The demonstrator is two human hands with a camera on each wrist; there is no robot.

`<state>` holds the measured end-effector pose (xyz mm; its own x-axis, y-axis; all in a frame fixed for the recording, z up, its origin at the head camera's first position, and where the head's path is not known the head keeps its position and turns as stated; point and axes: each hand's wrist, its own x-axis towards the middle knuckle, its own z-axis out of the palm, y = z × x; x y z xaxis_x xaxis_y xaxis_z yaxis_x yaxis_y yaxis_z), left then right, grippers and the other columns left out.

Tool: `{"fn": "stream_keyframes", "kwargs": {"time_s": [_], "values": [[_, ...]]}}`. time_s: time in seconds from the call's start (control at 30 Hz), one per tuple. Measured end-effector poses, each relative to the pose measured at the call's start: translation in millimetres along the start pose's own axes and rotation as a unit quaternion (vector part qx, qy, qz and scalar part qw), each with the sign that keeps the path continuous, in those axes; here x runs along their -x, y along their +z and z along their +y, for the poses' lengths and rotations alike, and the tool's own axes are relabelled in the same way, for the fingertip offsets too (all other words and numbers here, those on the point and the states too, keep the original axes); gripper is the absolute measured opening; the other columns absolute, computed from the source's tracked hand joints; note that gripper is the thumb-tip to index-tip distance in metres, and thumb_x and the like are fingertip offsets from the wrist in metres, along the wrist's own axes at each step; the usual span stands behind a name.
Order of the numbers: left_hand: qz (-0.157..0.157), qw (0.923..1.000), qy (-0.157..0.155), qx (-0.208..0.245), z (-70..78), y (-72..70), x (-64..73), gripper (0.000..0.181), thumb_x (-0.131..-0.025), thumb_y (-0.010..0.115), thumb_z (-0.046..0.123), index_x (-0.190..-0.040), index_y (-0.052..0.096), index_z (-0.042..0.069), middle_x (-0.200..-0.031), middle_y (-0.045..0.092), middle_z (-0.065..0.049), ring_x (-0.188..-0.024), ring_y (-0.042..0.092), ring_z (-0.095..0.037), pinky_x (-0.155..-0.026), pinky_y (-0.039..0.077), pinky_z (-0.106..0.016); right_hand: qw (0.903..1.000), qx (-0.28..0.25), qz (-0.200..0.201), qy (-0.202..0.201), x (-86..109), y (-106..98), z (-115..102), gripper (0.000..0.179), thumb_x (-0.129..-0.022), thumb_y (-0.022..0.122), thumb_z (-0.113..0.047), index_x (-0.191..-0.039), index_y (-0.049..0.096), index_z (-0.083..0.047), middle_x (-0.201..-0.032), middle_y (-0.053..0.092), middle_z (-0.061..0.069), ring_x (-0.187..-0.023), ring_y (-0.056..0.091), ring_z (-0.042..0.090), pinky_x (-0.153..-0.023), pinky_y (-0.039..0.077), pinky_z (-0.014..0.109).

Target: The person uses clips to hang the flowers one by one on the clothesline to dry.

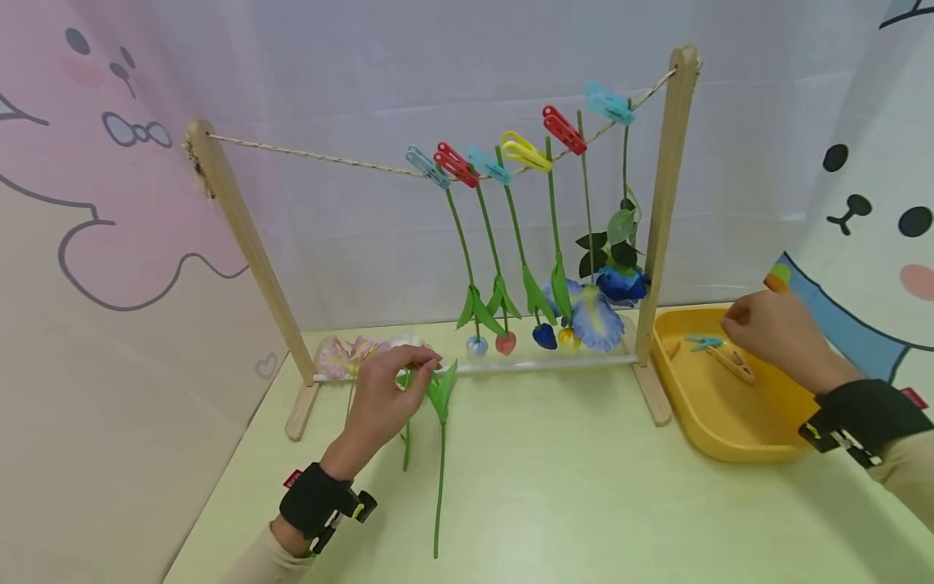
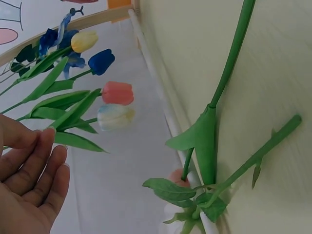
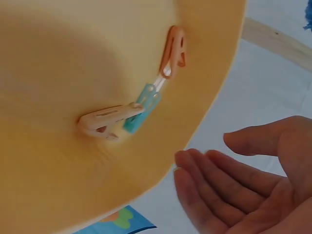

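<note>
My left hand point(image 1: 383, 397) hovers above the table at the lower left, loosely curled, with thumb and index tips together. Nothing shows between them in the left wrist view. Below it lie a tulip with a green stem point(image 1: 439, 487) and a shorter stem point(image 2: 253, 161) with leaves; their blooms are partly hidden. My right hand point(image 1: 777, 332) is over the right rim of a yellow tray point(image 1: 737, 453), fingers relaxed and thumb apart in the right wrist view. Inside the tray are a teal clothespin point(image 3: 141, 107), a peach clothespin point(image 3: 107, 119) and an orange clothespin point(image 3: 173, 51).
A rope point(image 1: 314, 154) spans two wooden posts point(image 1: 667, 186). Several clothespins, such as a yellow one point(image 1: 527, 152), hold flowers upside down: tulips point(image 1: 506, 344), a blue iris point(image 1: 597, 316) and a blue rose point(image 1: 622, 285). Pink flowers point(image 1: 339, 357) lie by the white bottom bar point(image 1: 481, 369).
</note>
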<state>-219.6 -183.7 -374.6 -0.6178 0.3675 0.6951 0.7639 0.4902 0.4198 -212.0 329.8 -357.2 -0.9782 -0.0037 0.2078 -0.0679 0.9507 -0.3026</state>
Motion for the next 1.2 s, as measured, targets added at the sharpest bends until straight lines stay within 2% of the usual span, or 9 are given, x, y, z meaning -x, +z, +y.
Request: {"fn": "stream_keyframes", "kwargs": {"time_s": [0.13, 0.3, 0.37, 0.5, 0.63, 0.77, 0.9, 1.03, 1.2], "values": [[-0.007, 0.9999, -0.005, 0.009, -5.6, 8.9, 5.4, 0.010, -0.087, 0.072, 0.004, -0.095, 0.075, 0.007, -0.085, 0.073, -0.002, -0.075, 0.065, -0.011, -0.067, 0.056, -0.035, 0.9980, 0.022, -0.057, 0.016, -2.0, 2, 11, 0.026, -0.084, 0.069, -0.012, -0.085, 0.071, 0.014, -0.060, 0.065, 0.009, -0.053, 0.055, 0.022, -0.055, 0.054, 0.045], [-0.038, 0.9985, -0.036, 0.016, -11.8, 19.5, 14.5, 0.011, -0.088, 0.071, 0.006, -0.098, 0.075, 0.009, -0.086, 0.073, -0.002, -0.077, 0.064, -0.010, -0.068, 0.056, -0.036, 0.9896, 0.016, -0.132, 0.054, -6.2, 7, 20, 0.031, -0.081, 0.074, -0.018, -0.081, 0.064, 0.012, -0.062, 0.055, 0.009, -0.056, 0.050, 0.024, -0.052, 0.046, 0.033], [-0.053, 0.9970, -0.053, 0.017, -12.9, 24.0, 18.9, 0.012, -0.089, 0.070, 0.008, -0.100, 0.074, 0.011, -0.088, 0.073, -0.002, -0.079, 0.064, -0.010, -0.068, 0.056, -0.037, 0.9869, 0.016, -0.152, 0.051, -7.1, 11, 22, 0.031, -0.081, 0.074, -0.019, -0.075, 0.060, 0.007, -0.059, 0.049, 0.006, -0.054, 0.047, 0.022, -0.050, 0.039, 0.030], [-0.078, 0.9953, -0.056, 0.014, -12.7, 35.5, 26.3, 0.012, -0.090, 0.070, 0.010, -0.100, 0.073, 0.015, -0.091, 0.072, 0.003, -0.082, 0.065, -0.008, -0.066, 0.056, -0.035, 0.9808, 0.009, -0.189, 0.045, -5.5, 18, 22, 0.030, -0.082, 0.073, -0.020, -0.068, 0.054, -0.001, -0.057, 0.039, 0.002, -0.051, 0.043, 0.018, -0.051, 0.031, 0.027], [-0.101, 0.9939, -0.042, 0.013, -9.0, 45.3, 30.1, 0.013, -0.089, 0.069, 0.008, -0.099, 0.074, 0.015, -0.094, 0.071, 0.005, -0.083, 0.065, -0.007, -0.065, 0.056, -0.031, 0.9760, 0.003, -0.213, 0.048, -3.9, 19, 20, 0.029, -0.083, 0.073, -0.019, -0.072, 0.054, -0.001, -0.059, 0.040, 0.003, -0.053, 0.045, 0.020, -0.051, 0.032, 0.028], [-0.120, 0.9913, -0.048, 0.025, -5.1, 51.2, 31.5, 0.013, -0.089, 0.069, 0.006, -0.098, 0.074, 0.014, -0.092, 0.071, 0.004, -0.083, 0.064, -0.007, -0.068, 0.058, -0.037, 0.9763, 0.019, -0.212, 0.037, -5.1, 21, 17, 0.025, -0.082, 0.070, -0.016, -0.072, 0.053, -0.001, -0.060, 0.040, 0.003, -0.053, 0.044, 0.019, -0.050, 0.030, 0.027], [-0.125, 0.9904, -0.050, 0.031, -3.1, 55.3, 31.4, 0.014, -0.088, 0.069, 0.006, -0.097, 0.074, 0.015, -0.091, 0.072, 0.004, -0.082, 0.064, -0.006, -0.069, 0.059, -0.039, 0.9770, 0.030, -0.211, 0.012, -7.6, 22, 12, 0.017, -0.082, 0.068, -0.010, -0.074, 0.058, 0.001, -0.062, 0.045, 0.003, -0.055, 0.045, 0.019, -0.051, 0.034, 0.028], [-0.128, 0.9902, -0.046, 0.032, -0.6, 57.6, 31.6, 0.014, -0.088, 0.069, 0.007, -0.097, 0.075, 0.015, -0.091, 0.073, 0.005, -0.082, 0.064, -0.004, -0.070, 0.059, -0.038, 0.9734, 0.022, -0.228, 0.006, -8.6, 22, 11, 0.014, -0.082, 0.069, -0.006, -0.080, 0.060, 0.005, -0.066, 0.051, 0.006, -0.059, 0.047, 0.021, -0.054, 0.038, 0.030], [-0.142, 0.9881, -0.045, 0.039, 7.1, 58.8, 34.8, 0.014, -0.088, 0.069, 0.006, -0.097, 0.074, 0.016, -0.092, 0.072, 0.006, -0.083, 0.064, -0.004, -0.071, 0.059, -0.036, 0.9666, 0.024, -0.255, 0.001, -8.4, 26, 14, 0.012, -0.077, 0.070, -0.003, -0.075, 0.060, 0.003, -0.062, 0.048, 0.004, -0.054, 0.043, 0.017, -0.050, 0.034, 0.025]]}}
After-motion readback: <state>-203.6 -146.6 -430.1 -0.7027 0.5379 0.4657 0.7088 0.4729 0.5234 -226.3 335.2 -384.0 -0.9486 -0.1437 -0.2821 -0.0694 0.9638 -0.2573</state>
